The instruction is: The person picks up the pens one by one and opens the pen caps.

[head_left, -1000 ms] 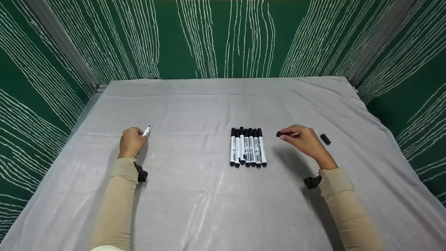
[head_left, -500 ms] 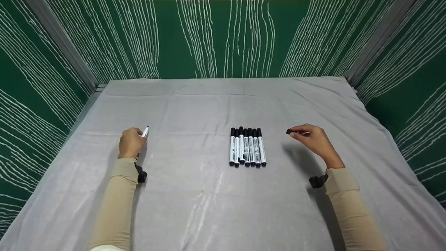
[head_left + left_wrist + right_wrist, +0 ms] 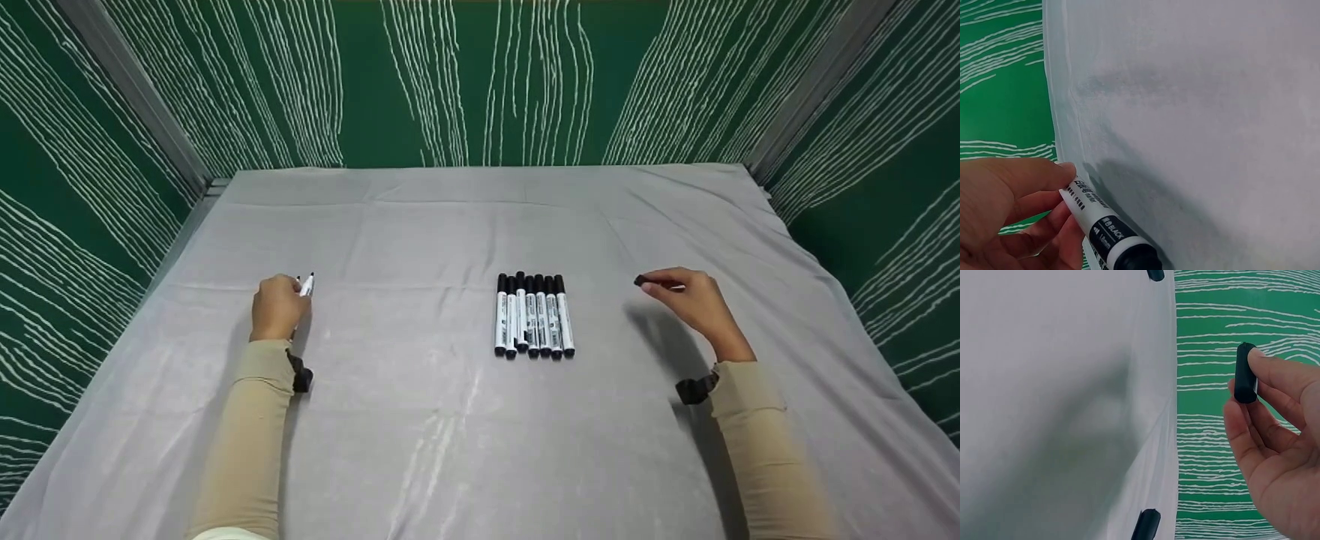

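Observation:
My left hand (image 3: 277,307) grips an uncapped white marker (image 3: 307,286), its dark tip pointing away from me. A second dark tip shows close beside it, mostly hidden by the fingers. In the left wrist view the marker (image 3: 1086,209) has a black label and a black rear end, held between thumb and fingers. My right hand (image 3: 694,300) pinches a small black marker cap (image 3: 1246,373) above the cloth. Between the hands, several capped black-and-white markers (image 3: 532,315) lie side by side in a row, caps toward the far side.
A grey cloth (image 3: 420,247) covers the table. In the right wrist view, one black cap (image 3: 1146,525) lies on it, and another black piece (image 3: 1156,274) is cut off at the top. Green walls (image 3: 375,90) with white lines enclose the far side and flanks.
My right hand has moved right with the cap, away from the marker row, and now hides the loose cap seen earlier. My left hand has shifted slightly left and turned its marker more upright in view.

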Available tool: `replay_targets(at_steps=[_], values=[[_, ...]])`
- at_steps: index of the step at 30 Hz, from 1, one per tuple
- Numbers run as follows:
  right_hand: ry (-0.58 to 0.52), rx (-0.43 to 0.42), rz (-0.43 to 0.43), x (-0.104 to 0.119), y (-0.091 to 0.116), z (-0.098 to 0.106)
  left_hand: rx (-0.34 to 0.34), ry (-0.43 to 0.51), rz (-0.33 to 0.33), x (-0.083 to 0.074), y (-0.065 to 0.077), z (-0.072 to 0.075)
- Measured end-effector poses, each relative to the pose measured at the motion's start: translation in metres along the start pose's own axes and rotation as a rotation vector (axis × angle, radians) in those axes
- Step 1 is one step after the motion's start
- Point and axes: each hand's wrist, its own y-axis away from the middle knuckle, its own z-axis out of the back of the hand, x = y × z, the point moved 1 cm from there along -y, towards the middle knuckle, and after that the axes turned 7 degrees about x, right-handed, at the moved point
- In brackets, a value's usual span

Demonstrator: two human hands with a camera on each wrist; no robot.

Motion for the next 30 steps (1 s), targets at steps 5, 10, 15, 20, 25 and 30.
replay_targets(at_steps=[5, 10, 15, 20, 25, 30], values=[[0.0, -0.016, -0.044, -0.004, 0.002, 0.004, -0.02, -0.008, -0.011, 0.001, -0.001, 0.0], [-0.012, -0.014, -0.087, -0.007, 0.005, 0.009, -0.029, -0.011, -0.005, 0.002, -0.002, 0.0], [-0.022, -0.042, -0.095, -0.012, 0.007, 0.013, -0.018, -0.017, 0.008, 0.004, -0.001, 0.001], [-0.013, -0.077, -0.119, -0.016, 0.01, 0.018, -0.025, -0.02, 0.0, 0.007, -0.001, 0.001], [-0.031, -0.078, -0.203, -0.023, 0.014, 0.025, -0.016, -0.021, 0.002, 0.008, 0.0, -0.001], [-0.045, -0.088, -0.274, -0.03, 0.017, 0.031, -0.008, -0.029, 0.011, 0.008, 0.0, -0.001]])
